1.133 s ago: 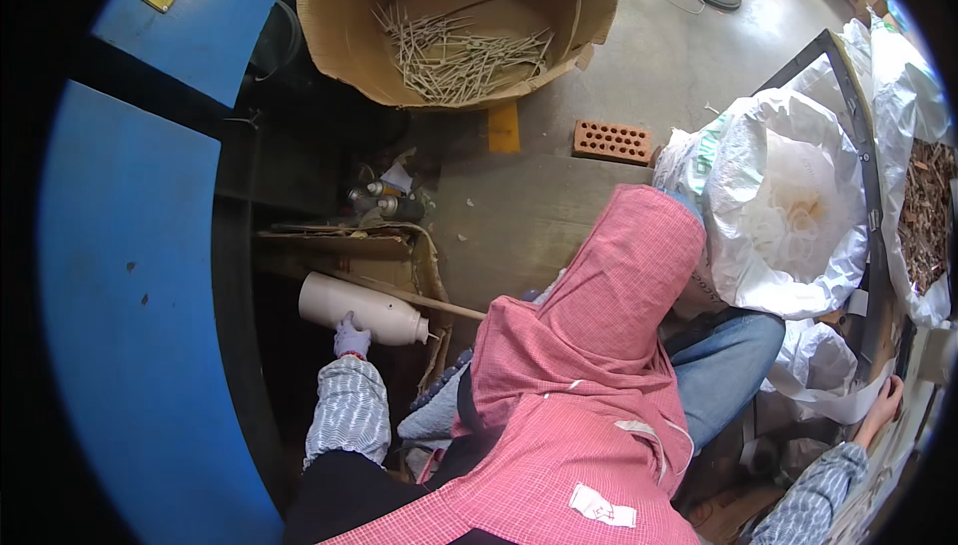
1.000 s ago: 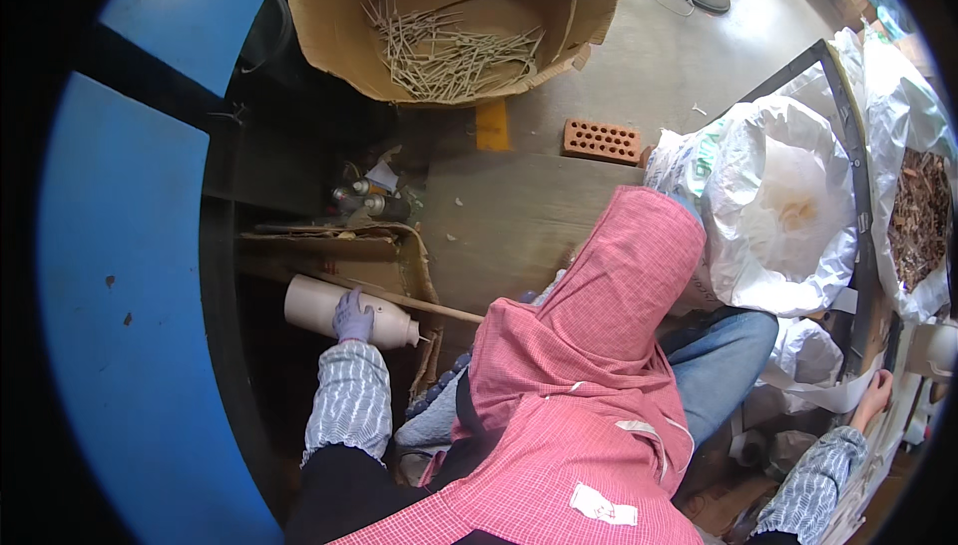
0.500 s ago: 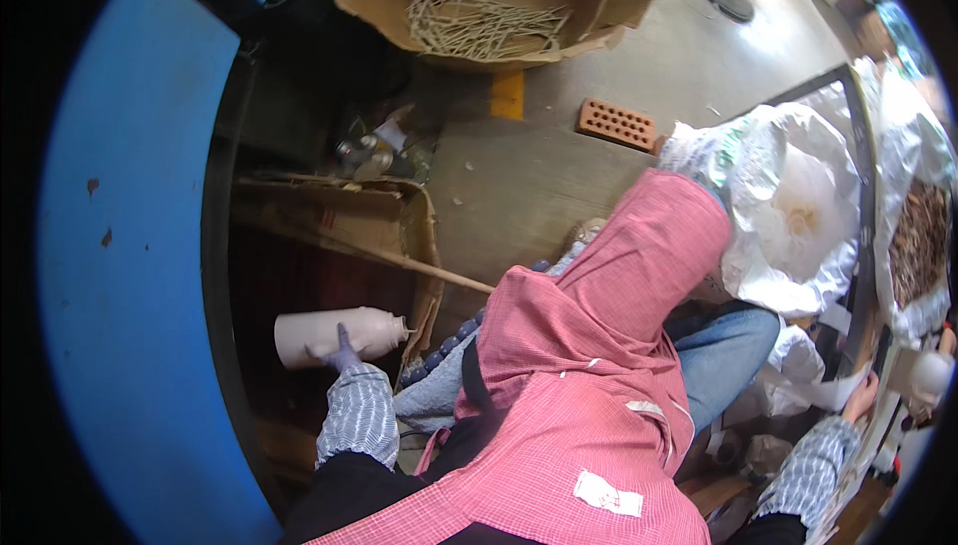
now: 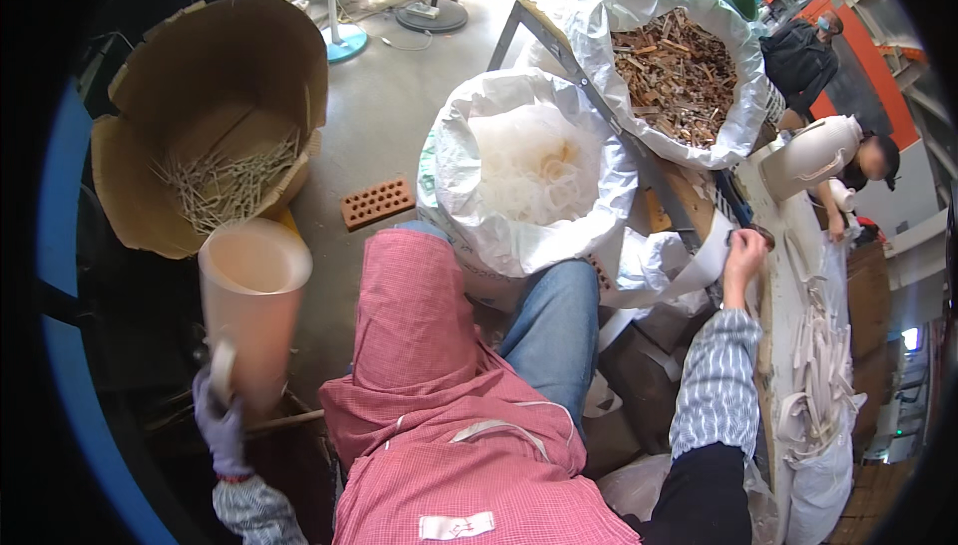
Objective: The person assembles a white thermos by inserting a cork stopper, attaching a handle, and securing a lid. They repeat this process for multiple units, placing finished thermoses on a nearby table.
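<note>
A pale pinkish plastic jug (image 4: pixel 254 310) hangs at the left in my gloved left hand (image 4: pixel 220 415), whose fingers close round its handle. Its wide round mouth faces up, and motion blurs it a little. At the bench edge on the right, my bare right hand (image 4: pixel 741 264) is closed, fingers bunched beside a small dark item that I cannot make out. A curved white strip (image 4: pixel 699 258) lies next to that hand. Another pale jug (image 4: pixel 813 156) with a handle rests tilted on the bench beyond it.
A cardboard drum (image 4: pixel 215 76) with thin pale sticks stands far left. Ahead are a perforated brick (image 4: pixel 377 204), a white sack (image 4: pixel 454 161) of translucent scraps and a sack of brown pieces (image 4: pixel 674 76). Other people (image 4: pixel 798 61) are at the far right.
The jug has come up out of the low cardboard box at the left and turned from lying sideways to mouth up. My view has swung right; my right hand stays by the bench edge.
</note>
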Demonstrator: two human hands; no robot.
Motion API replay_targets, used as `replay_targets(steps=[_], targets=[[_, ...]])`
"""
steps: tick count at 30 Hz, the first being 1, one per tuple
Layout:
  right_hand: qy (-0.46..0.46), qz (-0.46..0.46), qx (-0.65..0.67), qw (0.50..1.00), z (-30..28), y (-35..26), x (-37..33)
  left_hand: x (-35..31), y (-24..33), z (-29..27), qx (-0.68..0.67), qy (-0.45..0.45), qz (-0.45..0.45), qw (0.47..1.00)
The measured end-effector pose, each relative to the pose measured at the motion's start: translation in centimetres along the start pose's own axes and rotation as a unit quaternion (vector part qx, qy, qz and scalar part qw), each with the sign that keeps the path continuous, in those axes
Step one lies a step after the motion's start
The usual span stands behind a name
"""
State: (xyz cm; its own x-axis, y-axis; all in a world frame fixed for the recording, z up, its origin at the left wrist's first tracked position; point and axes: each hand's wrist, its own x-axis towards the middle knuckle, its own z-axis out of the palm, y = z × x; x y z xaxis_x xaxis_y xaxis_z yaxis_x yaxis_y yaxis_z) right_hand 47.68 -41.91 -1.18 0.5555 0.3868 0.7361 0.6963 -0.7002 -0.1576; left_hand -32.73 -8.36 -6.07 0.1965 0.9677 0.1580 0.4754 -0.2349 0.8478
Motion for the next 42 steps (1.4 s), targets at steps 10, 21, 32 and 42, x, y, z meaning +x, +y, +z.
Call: replay_targets(steps=[10,21,32,42], targets=[[-0.312,0.144,0.636,0.69,0.3,-26.8,-10.8,7.7,13.5,24.0,0.163,-0.297,0.494,0.801],[-0.287,-0.026,0.599,0.747,-1.8,-32.7,-10.2,16.5,27.1,27.2,-0.176,-0.427,0.199,0.865],[-0.421,0.119,0.642,0.63,-5.8,-35.9,-6.6,17.9,21.5,21.7,-0.203,-0.423,0.197,0.861],[-0.423,0.134,0.605,0.662,-5.8,-39.9,-6.1,15.8,22.1,19.8,-0.114,-0.388,0.238,0.883]])
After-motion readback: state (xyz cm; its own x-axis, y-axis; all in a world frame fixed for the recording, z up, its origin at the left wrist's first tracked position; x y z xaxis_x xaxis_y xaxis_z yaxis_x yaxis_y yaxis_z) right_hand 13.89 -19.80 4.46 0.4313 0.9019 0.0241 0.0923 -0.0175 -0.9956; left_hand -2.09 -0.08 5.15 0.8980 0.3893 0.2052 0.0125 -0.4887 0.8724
